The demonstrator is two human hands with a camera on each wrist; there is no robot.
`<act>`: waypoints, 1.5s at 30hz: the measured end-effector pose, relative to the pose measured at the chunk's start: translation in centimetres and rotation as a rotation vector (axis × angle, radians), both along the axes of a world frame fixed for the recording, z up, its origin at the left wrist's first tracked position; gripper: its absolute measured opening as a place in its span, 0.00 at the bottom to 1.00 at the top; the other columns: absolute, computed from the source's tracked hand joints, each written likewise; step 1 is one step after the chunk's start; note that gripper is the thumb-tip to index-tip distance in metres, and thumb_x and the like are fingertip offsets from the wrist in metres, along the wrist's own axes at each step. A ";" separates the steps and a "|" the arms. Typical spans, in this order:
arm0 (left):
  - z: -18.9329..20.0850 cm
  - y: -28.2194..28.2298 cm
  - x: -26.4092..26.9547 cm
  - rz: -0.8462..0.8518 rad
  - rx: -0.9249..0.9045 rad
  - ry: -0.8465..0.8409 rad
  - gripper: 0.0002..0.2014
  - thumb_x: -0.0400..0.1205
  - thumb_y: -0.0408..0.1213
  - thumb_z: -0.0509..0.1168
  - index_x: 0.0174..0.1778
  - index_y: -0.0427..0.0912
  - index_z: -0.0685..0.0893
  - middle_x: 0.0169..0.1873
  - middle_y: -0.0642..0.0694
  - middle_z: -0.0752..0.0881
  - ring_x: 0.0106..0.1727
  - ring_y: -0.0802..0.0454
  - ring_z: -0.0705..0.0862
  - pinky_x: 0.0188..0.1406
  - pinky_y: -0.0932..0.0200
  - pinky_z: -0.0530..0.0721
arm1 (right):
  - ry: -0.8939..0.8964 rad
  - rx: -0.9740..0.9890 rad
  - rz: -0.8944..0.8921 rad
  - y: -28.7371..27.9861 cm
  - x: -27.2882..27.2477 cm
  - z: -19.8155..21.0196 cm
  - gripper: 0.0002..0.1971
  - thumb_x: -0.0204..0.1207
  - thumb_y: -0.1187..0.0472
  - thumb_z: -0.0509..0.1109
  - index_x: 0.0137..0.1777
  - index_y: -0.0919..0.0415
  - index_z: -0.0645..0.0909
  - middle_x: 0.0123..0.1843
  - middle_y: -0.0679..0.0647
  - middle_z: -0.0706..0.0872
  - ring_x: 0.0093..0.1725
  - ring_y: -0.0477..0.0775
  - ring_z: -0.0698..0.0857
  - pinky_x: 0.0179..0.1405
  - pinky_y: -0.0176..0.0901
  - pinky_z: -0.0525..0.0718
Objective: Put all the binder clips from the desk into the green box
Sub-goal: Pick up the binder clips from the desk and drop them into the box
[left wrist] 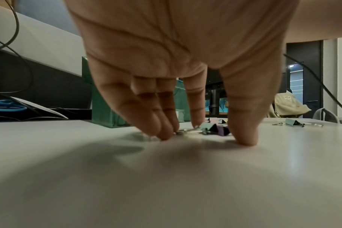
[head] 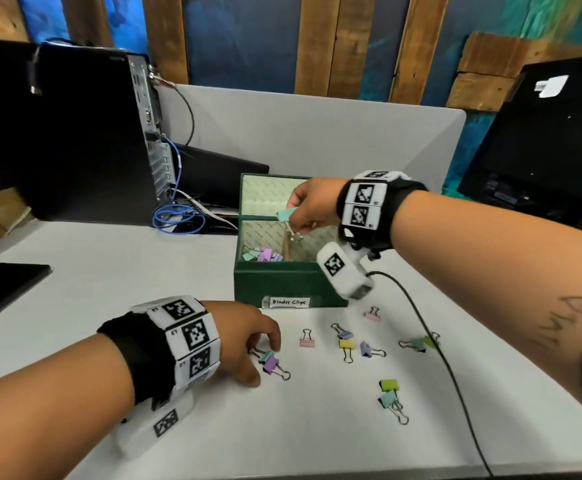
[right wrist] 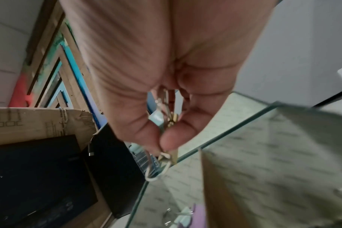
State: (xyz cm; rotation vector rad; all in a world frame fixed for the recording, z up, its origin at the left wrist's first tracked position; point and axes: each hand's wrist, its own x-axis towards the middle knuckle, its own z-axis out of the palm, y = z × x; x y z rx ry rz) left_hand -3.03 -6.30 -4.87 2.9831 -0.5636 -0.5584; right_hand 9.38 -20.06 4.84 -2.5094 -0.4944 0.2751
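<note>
My right hand [head: 312, 206] pinches a teal clip [head: 286, 215] above the green box [head: 284, 284], ready to drop it. My left hand [head: 244, 337], fingers spread loose, reaches clips [head: 269, 362] on the counter [head: 144, 271].

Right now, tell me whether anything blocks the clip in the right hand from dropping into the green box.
Nothing visible does. The right hand pinches a mint clip over the open green box, whose lid stands up behind. Below it are only the lined floor and a few clips already lying in the box's left corner.
</note>
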 end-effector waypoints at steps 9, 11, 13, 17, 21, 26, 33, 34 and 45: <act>0.0 0.2 0.4 -0.013 -0.027 0.016 0.24 0.69 0.51 0.73 0.62 0.61 0.78 0.48 0.55 0.79 0.52 0.52 0.83 0.56 0.57 0.83 | -0.137 -0.082 0.032 4.0 0.4 -2.3 0.11 0.67 0.66 0.75 0.39 0.55 0.75 0.38 0.51 0.81 0.36 0.51 0.80 0.31 0.39 0.80; 0.0 0.1 0.5 -0.009 -0.030 0.018 0.24 0.69 0.51 0.73 0.61 0.61 0.78 0.48 0.55 0.79 0.52 0.52 0.84 0.55 0.57 0.83 | -0.220 -0.102 0.044 4.0 0.4 -2.5 0.13 0.68 0.66 0.74 0.33 0.54 0.72 0.32 0.49 0.78 0.33 0.50 0.76 0.31 0.38 0.77; 0.0 0.1 0.5 -0.007 -0.029 0.017 0.23 0.69 0.51 0.73 0.61 0.61 0.78 0.48 0.55 0.79 0.52 0.52 0.84 0.54 0.58 0.82 | -0.198 -0.134 0.064 3.9 0.5 -2.5 0.06 0.71 0.69 0.71 0.37 0.57 0.81 0.30 0.48 0.83 0.32 0.47 0.81 0.35 0.37 0.83; 0.0 0.1 0.4 -0.004 -0.033 0.009 0.23 0.70 0.50 0.73 0.61 0.60 0.79 0.48 0.55 0.80 0.51 0.52 0.83 0.54 0.58 0.82 | -0.019 0.030 0.065 3.2 0.1 -2.2 0.08 0.75 0.73 0.65 0.48 0.67 0.86 0.26 0.47 0.87 0.25 0.43 0.85 0.33 0.34 0.86; -0.3 0.0 0.6 0.002 -0.037 -0.008 0.21 0.72 0.48 0.72 0.61 0.59 0.79 0.46 0.56 0.79 0.46 0.55 0.79 0.53 0.60 0.80 | -0.123 0.075 -0.020 -0.3 -0.9 -0.6 0.10 0.79 0.67 0.61 0.45 0.59 0.84 0.38 0.53 0.86 0.40 0.51 0.86 0.46 0.41 0.88; -0.9 0.0 1.3 -0.017 -0.027 -0.043 0.11 0.73 0.44 0.70 0.50 0.56 0.80 0.36 0.59 0.76 0.43 0.57 0.77 0.43 0.65 0.77 | -0.103 -0.463 0.038 -8.7 -3.6 -2.0 0.09 0.77 0.60 0.65 0.56 0.52 0.80 0.41 0.53 0.86 0.34 0.52 0.83 0.44 0.45 0.85; -0.8 -1.5 1.7 -0.006 0.015 -0.104 0.13 0.72 0.47 0.70 0.31 0.57 0.70 0.32 0.59 0.75 0.38 0.58 0.75 0.34 0.67 0.73 | 0.148 -0.755 0.020 -17.4 -5.9 -6.9 0.20 0.67 0.56 0.75 0.56 0.43 0.73 0.56 0.50 0.82 0.46 0.55 0.87 0.43 0.43 0.85; -0.8 -1.9 1.7 0.000 0.011 -0.114 0.14 0.71 0.48 0.71 0.30 0.57 0.69 0.32 0.59 0.75 0.36 0.59 0.75 0.34 0.67 0.72 | 0.211 -0.750 0.011 -18.0 -6.4 -7.3 0.24 0.66 0.56 0.76 0.60 0.43 0.72 0.58 0.50 0.81 0.43 0.53 0.86 0.40 0.39 0.84; -0.2 -5.0 1.1 0.024 -0.035 -0.110 0.25 0.69 0.58 0.70 0.60 0.62 0.74 0.52 0.58 0.80 0.45 0.57 0.79 0.48 0.60 0.80 | 0.210 -0.624 0.300 -13.7 -10.5 -7.6 0.47 0.58 0.33 0.76 0.77 0.40 0.60 0.66 0.43 0.72 0.63 0.46 0.76 0.68 0.44 0.74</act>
